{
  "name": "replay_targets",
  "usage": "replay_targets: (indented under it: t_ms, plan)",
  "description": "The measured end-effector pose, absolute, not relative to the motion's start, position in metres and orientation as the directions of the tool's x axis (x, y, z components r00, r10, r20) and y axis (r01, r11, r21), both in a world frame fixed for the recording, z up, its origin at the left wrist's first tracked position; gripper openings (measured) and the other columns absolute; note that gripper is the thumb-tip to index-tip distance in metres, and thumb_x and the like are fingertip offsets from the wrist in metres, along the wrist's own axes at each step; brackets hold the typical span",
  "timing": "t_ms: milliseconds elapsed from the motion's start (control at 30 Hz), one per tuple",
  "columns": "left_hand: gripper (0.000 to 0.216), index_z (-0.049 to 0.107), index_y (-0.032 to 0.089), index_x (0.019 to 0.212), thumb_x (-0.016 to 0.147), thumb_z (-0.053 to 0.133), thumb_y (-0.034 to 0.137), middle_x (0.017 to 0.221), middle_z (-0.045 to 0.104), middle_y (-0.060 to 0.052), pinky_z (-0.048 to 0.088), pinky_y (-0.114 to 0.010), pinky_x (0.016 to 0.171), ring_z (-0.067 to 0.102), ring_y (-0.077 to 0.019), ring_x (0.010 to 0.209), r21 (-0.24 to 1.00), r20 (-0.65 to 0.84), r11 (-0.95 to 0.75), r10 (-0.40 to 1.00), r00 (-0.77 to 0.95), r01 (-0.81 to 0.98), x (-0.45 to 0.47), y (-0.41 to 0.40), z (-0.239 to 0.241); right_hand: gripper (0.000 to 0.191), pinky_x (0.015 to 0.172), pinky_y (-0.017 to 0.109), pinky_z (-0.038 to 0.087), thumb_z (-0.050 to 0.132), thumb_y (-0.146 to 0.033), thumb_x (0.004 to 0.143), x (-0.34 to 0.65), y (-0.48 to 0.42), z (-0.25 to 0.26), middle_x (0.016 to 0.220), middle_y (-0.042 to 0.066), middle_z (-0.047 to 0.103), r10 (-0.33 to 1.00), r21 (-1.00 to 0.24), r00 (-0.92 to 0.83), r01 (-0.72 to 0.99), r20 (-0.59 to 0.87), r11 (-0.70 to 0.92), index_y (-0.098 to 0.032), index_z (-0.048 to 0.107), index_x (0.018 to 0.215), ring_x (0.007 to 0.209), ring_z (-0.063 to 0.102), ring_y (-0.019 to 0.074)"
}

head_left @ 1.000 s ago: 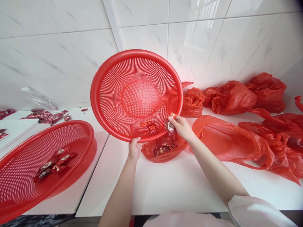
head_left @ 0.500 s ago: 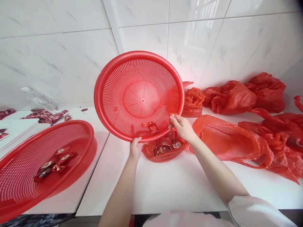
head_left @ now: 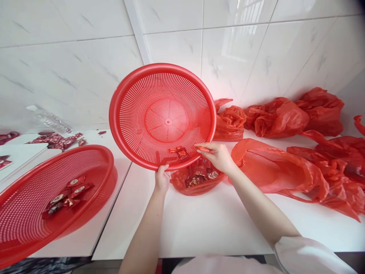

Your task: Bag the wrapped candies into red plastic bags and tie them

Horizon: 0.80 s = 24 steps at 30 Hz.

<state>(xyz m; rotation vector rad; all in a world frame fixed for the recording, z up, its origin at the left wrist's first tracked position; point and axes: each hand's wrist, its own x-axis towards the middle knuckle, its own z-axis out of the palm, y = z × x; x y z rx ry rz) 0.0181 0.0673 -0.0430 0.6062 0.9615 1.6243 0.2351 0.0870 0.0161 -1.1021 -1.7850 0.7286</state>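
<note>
My left hand (head_left: 163,179) grips the lower rim of a red plastic colander (head_left: 162,70), which is tilted so its inside faces me. Several small red wrapped packets (head_left: 181,153) lie low against its wall. Pinched in my right hand (head_left: 219,156), at the colander's lower right rim, is one small red packet (head_left: 203,148). Below the colander sits an open red plastic bag (head_left: 196,191), partly hidden by it, with several dark red printed packets (head_left: 198,179) inside.
To the left stands a second red colander (head_left: 105,156) with several packets in it. More packets (head_left: 61,141) and a clear plastic bottle (head_left: 51,120) lie behind it. Crumpled red bags (head_left: 279,116) line the tiled wall at right, with an opened red bag (head_left: 265,171) in front.
The colander has shifted slightly left. My right hand has turned and moved a little lower, away from the rim, with the packet still pinched in it.
</note>
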Motion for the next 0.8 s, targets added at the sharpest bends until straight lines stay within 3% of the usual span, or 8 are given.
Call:
replay_targets:
  t_ms: [100, 200, 333, 433, 533, 633, 700, 800]
  plan:
    - [0.031, 0.065, 0.018, 0.090, 0.059, 0.064, 0.021, 0.083, 0.071, -0.002, 0.055, -0.036, 0.074, 0.068, -0.0251, 0.085, 0.834, -0.090, -0.076, 0.958, -0.272, -0.546, 0.018, 0.067, -0.043, 0.033, 0.085, 0.032, 0.052, 0.054, -0.020, 0.085, 0.236, 0.086, 0.017, 0.108, 0.003, 0.073, 0.887, -0.784, -0.241, 0.417, 0.393, 0.461, -0.023, 0.071, 0.112, 0.095, 0.068, 0.0208]
    - [0.034, 0.066, 0.018, 0.093, 0.059, 0.064, 0.022, 0.086, 0.071, -0.003, 0.055, -0.036, 0.074, 0.068, -0.0264, 0.090, 0.836, -0.090, -0.076, 0.958, -0.272, -0.544, 0.017, 0.067, -0.043, 0.052, 0.094, 0.034, 0.049, 0.043, -0.003, 0.076, 0.238, 0.086, 0.018, 0.116, 0.001, 0.069, 0.868, -0.702, -0.290, 0.510, 0.403, 0.497, -0.025, 0.069, 0.116, 0.106, 0.064, 0.0196]
    - [0.034, 0.066, 0.018, 0.094, 0.060, 0.064, 0.022, 0.088, 0.071, -0.003, 0.055, -0.037, 0.076, 0.068, -0.0260, 0.091, 0.837, -0.081, -0.082, 0.959, -0.271, -0.540, 0.020, 0.067, -0.045, 0.063, 0.102, 0.036, 0.044, 0.032, 0.005, 0.074, 0.238, 0.088, 0.017, 0.121, 0.002, 0.066, 0.839, -0.561, -0.307, 0.633, 0.450, 0.533, -0.023, 0.065, 0.120, 0.116, 0.057, 0.0183]
    - [0.030, 0.066, 0.018, 0.089, 0.060, 0.065, 0.022, 0.086, 0.071, -0.003, 0.054, -0.039, 0.078, 0.068, -0.0261, 0.091, 0.826, -0.095, -0.062, 0.964, -0.247, -0.561, 0.028, 0.065, -0.048, 0.053, 0.101, 0.036, 0.044, 0.033, -0.001, 0.083, 0.233, 0.087, 0.014, 0.121, 0.005, 0.065, 0.825, -0.533, -0.328, 0.641, 0.460, 0.553, -0.021, 0.062, 0.123, 0.115, 0.057, 0.0184]
    - [0.028, 0.067, 0.017, 0.087, 0.060, 0.065, 0.022, 0.091, 0.072, -0.004, 0.054, -0.039, 0.080, 0.066, -0.0273, 0.097, 0.808, -0.108, -0.023, 0.977, -0.186, -0.588, 0.040, 0.060, -0.050, 0.039, 0.102, 0.039, 0.042, 0.042, -0.024, 0.094, 0.226, 0.084, 0.009, 0.130, 0.011, 0.059, 0.805, -0.502, -0.428, 0.631, 0.411, 0.591, -0.018, 0.054, 0.131, 0.120, 0.053, 0.0216]
    - [0.031, 0.068, 0.018, 0.090, 0.060, 0.064, 0.021, 0.096, 0.072, -0.005, 0.053, -0.038, 0.083, 0.064, -0.0279, 0.104, 0.811, -0.099, -0.017, 0.981, -0.166, -0.585, 0.049, 0.056, -0.049, 0.065, 0.106, 0.048, 0.035, 0.058, -0.049, 0.085, 0.222, 0.082, 0.004, 0.144, 0.016, 0.045, 0.748, -0.413, -0.594, 0.627, 0.294, 0.660, -0.017, 0.045, 0.140, 0.130, 0.044, 0.0294]
    - [0.033, 0.068, 0.019, 0.092, 0.059, 0.064, 0.020, 0.100, 0.072, -0.005, 0.052, -0.038, 0.084, 0.063, -0.0284, 0.106, 0.820, -0.104, -0.009, 0.981, -0.165, -0.572, 0.050, 0.055, -0.048, 0.071, 0.105, 0.049, 0.035, 0.069, -0.047, 0.077, 0.222, 0.083, 0.002, 0.145, 0.015, 0.044, 0.699, -0.387, -0.681, 0.598, 0.217, 0.702, -0.019, 0.047, 0.139, 0.130, 0.043, 0.0312]
    - [0.037, 0.068, 0.018, 0.095, 0.058, 0.065, 0.021, 0.103, 0.072, -0.005, 0.053, -0.038, 0.084, 0.063, -0.0288, 0.106, 0.823, -0.111, 0.007, 0.982, -0.149, -0.567, 0.047, 0.056, -0.049, 0.051, 0.099, 0.039, 0.043, 0.070, -0.026, 0.078, 0.226, 0.085, 0.005, 0.130, 0.011, 0.059, 0.676, -0.463, -0.713, 0.543, 0.186, 0.700, -0.020, 0.059, 0.127, 0.118, 0.055, 0.0254]
